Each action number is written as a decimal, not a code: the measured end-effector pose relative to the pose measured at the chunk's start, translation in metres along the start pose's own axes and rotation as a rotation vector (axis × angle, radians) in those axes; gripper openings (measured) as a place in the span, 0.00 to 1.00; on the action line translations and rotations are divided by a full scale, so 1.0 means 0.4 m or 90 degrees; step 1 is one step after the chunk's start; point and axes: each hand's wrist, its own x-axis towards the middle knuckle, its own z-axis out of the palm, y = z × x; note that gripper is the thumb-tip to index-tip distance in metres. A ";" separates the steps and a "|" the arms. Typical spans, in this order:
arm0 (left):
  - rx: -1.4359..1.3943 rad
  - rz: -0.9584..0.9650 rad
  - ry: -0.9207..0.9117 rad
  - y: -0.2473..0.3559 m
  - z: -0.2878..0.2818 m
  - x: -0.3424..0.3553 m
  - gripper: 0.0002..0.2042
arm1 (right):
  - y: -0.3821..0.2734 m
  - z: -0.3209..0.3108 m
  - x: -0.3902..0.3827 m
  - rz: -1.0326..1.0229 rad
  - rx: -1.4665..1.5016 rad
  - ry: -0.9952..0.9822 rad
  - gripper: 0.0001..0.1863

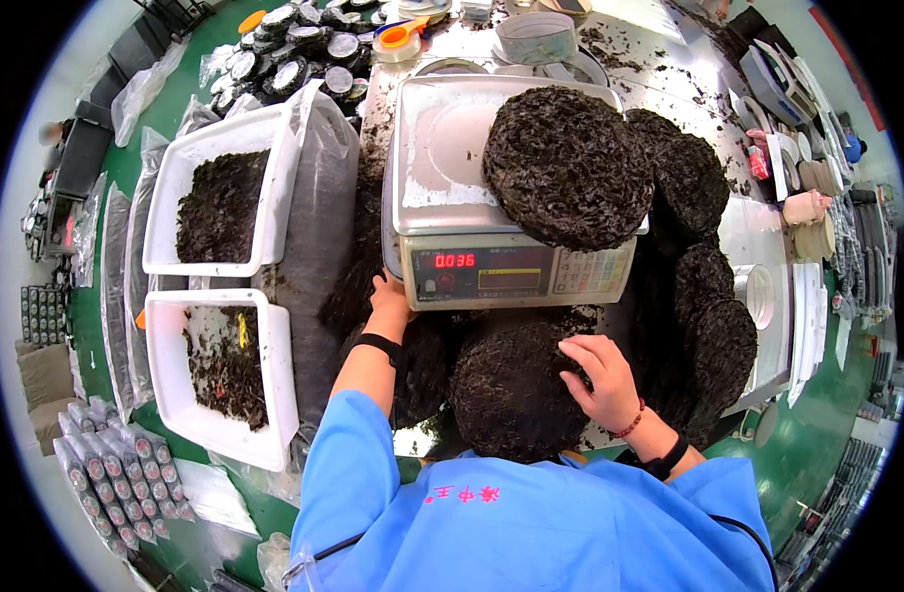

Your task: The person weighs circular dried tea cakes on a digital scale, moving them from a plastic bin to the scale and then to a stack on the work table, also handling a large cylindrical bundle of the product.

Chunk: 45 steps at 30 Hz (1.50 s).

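A digital scale (516, 268) with a red lit display stands in front of me. Its metal pan (442, 148) bears a thick round cake of dark dried seaweed (568, 166), which overhangs the right side. Against the scale's left front corner rests my left hand (390, 296), its fingers mostly hidden there. My right hand (605, 383) is open, fingers apart and slightly bent, over the right edge of a second seaweed cake (511, 395) just below the scale. Whether the fingertips touch this cake I cannot tell. Neither hand visibly lifts anything.
Two white bins (156, 217) with loose seaweed stand at the left, beside a long clear plastic bag (319, 187). More seaweed cakes (714, 335) are piled along the right. Behind the scale are a round metal ring (536, 39) and an orange-cored tape roll (397, 41).
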 end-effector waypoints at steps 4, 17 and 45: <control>-0.220 -0.165 0.009 -0.024 0.060 0.102 0.37 | 0.013 -0.006 -0.005 0.026 -0.014 -0.007 0.24; -0.142 0.071 0.064 -0.066 0.016 0.049 0.23 | 0.038 0.004 0.012 0.083 0.014 -0.021 0.22; -0.104 0.175 0.197 -0.497 -0.548 0.040 0.15 | 0.036 -0.026 0.020 0.129 0.011 0.048 0.17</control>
